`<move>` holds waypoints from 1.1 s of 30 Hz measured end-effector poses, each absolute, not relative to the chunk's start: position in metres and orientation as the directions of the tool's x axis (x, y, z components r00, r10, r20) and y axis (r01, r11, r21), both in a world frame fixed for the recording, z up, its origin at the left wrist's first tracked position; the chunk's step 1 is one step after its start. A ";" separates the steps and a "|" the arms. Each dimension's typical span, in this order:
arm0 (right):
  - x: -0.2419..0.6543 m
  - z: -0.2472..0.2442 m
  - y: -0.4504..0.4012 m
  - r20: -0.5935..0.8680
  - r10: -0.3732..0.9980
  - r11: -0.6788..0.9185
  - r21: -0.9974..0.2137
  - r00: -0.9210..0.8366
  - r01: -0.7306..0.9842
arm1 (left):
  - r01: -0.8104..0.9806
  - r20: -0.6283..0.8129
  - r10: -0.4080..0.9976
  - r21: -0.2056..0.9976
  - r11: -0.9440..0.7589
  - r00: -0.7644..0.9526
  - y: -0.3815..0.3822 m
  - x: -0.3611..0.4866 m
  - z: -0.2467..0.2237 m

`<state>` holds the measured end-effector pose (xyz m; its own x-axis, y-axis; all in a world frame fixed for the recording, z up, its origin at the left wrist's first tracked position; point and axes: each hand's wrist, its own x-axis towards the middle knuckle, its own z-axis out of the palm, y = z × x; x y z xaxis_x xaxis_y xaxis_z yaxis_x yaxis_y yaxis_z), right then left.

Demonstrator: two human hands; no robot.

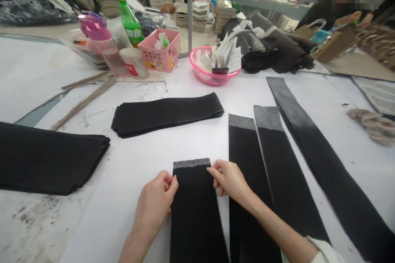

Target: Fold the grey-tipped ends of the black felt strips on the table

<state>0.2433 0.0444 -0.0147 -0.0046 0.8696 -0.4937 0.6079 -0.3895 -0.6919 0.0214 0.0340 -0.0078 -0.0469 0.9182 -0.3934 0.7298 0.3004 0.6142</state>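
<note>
A long black fabric strip (194, 213) with a narrow grey band at its top end lies in front of me. My left hand (157, 199) pinches its left edge just below the band. At the top right corner, my right hand (226, 176) grips the same strip between thumb and fingers. To the right lie more black strips: one with a grey end (242, 122), another grey-ended one (268, 119) beside it, and a longer one (311, 144) farther right. Beyond my hands is a stack of black pieces (168, 113).
A larger black stack (49, 158) lies at the left. Behind are a pink basin (212, 79) with papers, a pink box (160, 55), a green bottle (129, 20), a pink-lidded bottle (105, 45) and a jar (134, 63). A metal pole (190, 12) rises there. Two people are across the table.
</note>
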 end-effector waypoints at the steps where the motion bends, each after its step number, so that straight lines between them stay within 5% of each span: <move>1: 0.243 -0.014 0.044 -0.499 0.867 -0.398 -0.687 0.004 0.608 | 0.734 -0.396 0.917 0.610 0.299 -0.045 0.034 0.021 -0.008; 33: 0.241 -0.014 0.046 -0.517 0.855 -0.433 -0.688 0.025 0.582 | 0.740 -0.385 0.922 0.607 0.291 -0.046 0.035 0.022 -0.008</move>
